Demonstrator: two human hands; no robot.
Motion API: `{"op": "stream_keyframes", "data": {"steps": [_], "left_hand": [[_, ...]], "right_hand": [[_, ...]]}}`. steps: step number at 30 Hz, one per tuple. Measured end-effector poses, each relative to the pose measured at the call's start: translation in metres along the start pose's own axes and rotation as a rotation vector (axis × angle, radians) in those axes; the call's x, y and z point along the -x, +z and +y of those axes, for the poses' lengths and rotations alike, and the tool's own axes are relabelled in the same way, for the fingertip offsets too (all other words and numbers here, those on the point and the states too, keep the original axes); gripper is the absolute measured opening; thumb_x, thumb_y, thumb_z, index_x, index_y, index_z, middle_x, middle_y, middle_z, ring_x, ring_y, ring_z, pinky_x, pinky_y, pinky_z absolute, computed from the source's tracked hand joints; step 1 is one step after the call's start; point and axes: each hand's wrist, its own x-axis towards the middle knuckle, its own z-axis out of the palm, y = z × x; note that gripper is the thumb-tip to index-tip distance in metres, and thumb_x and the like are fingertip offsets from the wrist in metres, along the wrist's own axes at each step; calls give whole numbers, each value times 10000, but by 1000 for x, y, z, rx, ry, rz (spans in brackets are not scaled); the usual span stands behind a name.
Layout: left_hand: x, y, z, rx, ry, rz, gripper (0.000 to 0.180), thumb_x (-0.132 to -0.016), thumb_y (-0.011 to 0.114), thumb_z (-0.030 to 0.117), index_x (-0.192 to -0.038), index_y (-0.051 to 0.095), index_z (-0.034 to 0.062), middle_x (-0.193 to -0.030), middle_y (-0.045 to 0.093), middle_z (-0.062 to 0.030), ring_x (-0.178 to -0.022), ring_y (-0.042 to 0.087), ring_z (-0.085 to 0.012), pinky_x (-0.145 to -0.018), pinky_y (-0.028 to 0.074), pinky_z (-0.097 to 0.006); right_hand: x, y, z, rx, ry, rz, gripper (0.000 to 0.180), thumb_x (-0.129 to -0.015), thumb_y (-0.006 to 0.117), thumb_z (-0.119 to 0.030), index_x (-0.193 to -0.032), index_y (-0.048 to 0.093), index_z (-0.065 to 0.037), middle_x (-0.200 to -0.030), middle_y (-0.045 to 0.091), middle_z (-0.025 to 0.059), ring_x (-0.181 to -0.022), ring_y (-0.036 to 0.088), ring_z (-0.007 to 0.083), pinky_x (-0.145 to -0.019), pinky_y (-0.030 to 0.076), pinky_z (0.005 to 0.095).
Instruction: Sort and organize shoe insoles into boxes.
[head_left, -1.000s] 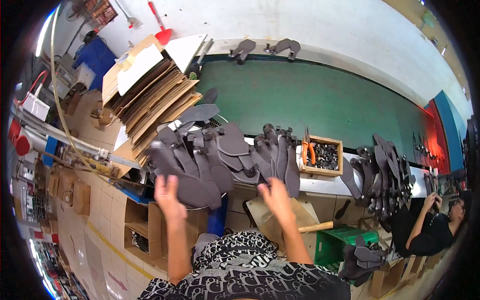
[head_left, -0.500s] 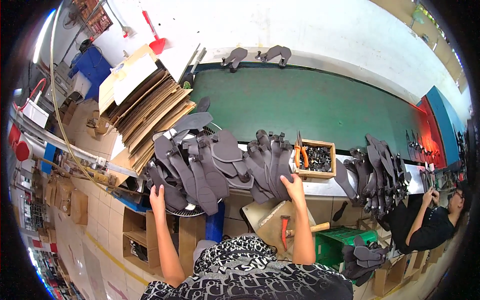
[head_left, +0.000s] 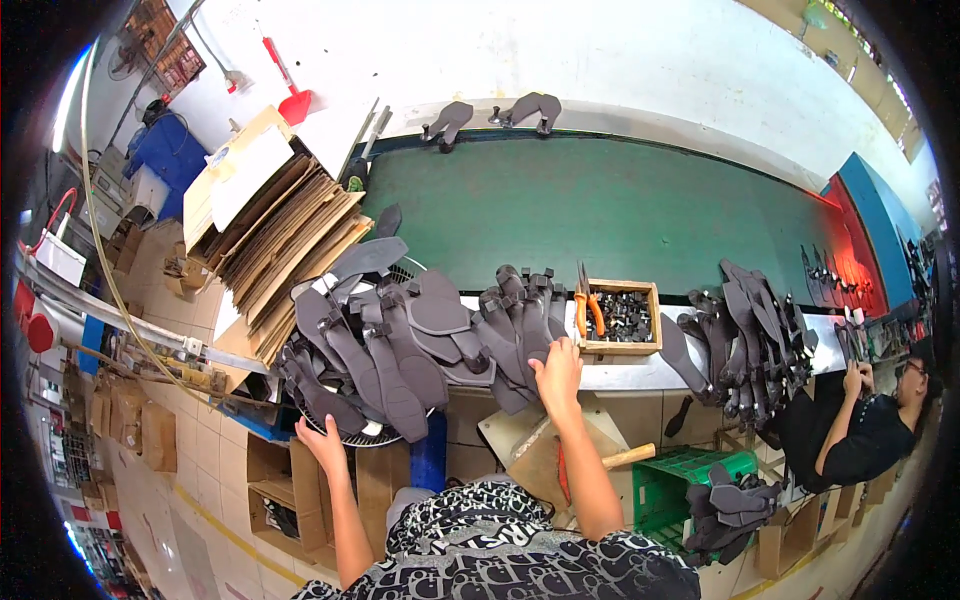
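Footwear assembly workshop, production line.
Long green conveyor belt (head_left: 620,215); heaped dark grey sandal straps (head_left: 420,330); stacked flattened brown cardboard (head_left: 280,240); small wooden box of black fittings (head_left: 622,318).

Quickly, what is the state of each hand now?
Left hand: open, on the edge of the dark sole pieces.
Right hand: open, resting on the same pile, holding nothing.

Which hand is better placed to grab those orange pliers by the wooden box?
Right. The right hand rests on the bench edge just below the orange pliers and wooden box; the left hand is far off under the dark sole pile.
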Motion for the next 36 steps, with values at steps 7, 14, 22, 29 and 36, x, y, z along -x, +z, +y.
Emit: {"op": "stream_keyframes", "data": {"steps": [7,14,22,29,36], "left_hand": [[69,-29,101,168,358,-57,387,-905,545,60,-1267,456,-43,-1319,477,-225,-1256,456,-319,-1045,348,-408],[105,-20,192,768,141,-815,459,-934,565,136,-1342,402,3,-1333,496,-161,-1193,515,-219,-982,418,-327],[72,-13,219,974,-150,-645,322,-862,672,135,-1119,576,-34,-1038,634,-83,-940,609,-173,-859,482,-315],[-2,-20,182,894,-134,-461,355,-842,671,124,-1136,570,-48,-1006,628,-100,-880,611,-177,-811,490,-309],[-21,6,160,641,91,-249,494,-820,710,97,-1230,478,-51,-1103,595,-117,-942,580,-183,-854,457,-300]], "right_hand": [[7,2,11,-353,-7,201,400,-771,727,-101,-1084,523,43,-1039,571,204,-961,583,369,-848,466,419],[13,-65,-47,-1073,71,-51,425,-869,675,-186,-1191,474,5,-1156,571,122,-1062,534,194,-919,436,320],[35,-60,-93,-1114,-304,-472,439,-958,553,-275,-1292,488,3,-1195,600,149,-1111,569,217,-960,432,343],[5,1,11,79,59,-109,581,-801,724,-271,-1191,460,67,-1149,522,226,-1077,492,417,-877,435,466],[-10,1,35,-472,49,41,350,-796,712,-150,-1060,583,40,-952,631,261,-918,605,428,-803,477,449]]}}
